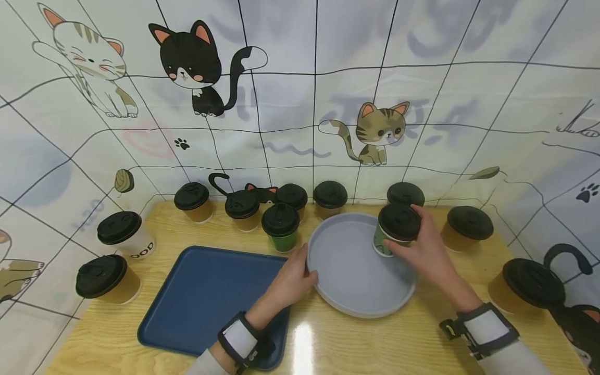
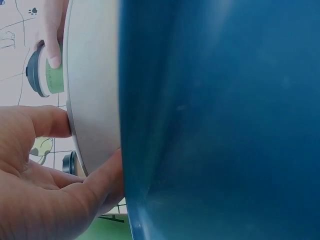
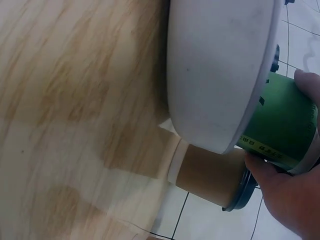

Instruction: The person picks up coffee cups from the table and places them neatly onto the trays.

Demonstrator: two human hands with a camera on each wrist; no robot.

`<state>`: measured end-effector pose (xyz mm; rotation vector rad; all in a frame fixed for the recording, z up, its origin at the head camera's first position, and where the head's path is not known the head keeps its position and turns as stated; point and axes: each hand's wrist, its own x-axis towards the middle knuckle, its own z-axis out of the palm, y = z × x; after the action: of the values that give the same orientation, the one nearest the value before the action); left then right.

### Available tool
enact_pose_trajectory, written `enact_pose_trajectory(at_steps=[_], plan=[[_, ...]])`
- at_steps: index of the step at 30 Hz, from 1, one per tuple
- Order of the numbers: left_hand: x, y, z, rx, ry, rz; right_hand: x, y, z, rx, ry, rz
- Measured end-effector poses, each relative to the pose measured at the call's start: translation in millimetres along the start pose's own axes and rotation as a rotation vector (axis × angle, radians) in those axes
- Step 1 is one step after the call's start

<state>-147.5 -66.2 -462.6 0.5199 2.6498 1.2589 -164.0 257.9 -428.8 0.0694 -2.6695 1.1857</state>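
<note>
A blue rectangular tray lies on the bench; the left hand has its fingers clamped on the rim of a round gray tray. Over its right part, a green paper cup (black-lidded, base contact unclear) is gripped by the fingers of the right hand.

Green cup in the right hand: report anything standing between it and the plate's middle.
Nothing visible does: the cup is at the right side of the plate, whose middle is bare, and the left hand holds the left rim.
</note>
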Motion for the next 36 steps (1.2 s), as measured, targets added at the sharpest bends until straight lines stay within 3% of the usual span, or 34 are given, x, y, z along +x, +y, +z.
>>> enact_pose_trajectory(at_steps=[4,9,14,20,29,36], plan=[[-0.1,1.3,0.3,-0.002,0.003,0.003,1.1,2,1,-0.014,-0.016,-0.009],[1.1,2.0,-0.1,-0.061,0.013,0.051,1.9,3,1,-0.03,-0.025,-0.029],[3.3,0.0,1.0,-0.091,-0.015,0.064,0.9,5,0,-0.045,-0.033,-0.043],[3.4,-1.2,1.1,-0.085,-0.034,0.036,-9.6,8,-7,0.049,-0.032,-0.039],[-4.2,0.8,-1.8,-0.087,0.009,0.056,-36.4,6,-32,0.078,0.111,-0.063],[-15.8,5.6,-6.8,-0.048,0.047,0.002,-52.6,3,-49,-0.011,0.263,-0.066]])
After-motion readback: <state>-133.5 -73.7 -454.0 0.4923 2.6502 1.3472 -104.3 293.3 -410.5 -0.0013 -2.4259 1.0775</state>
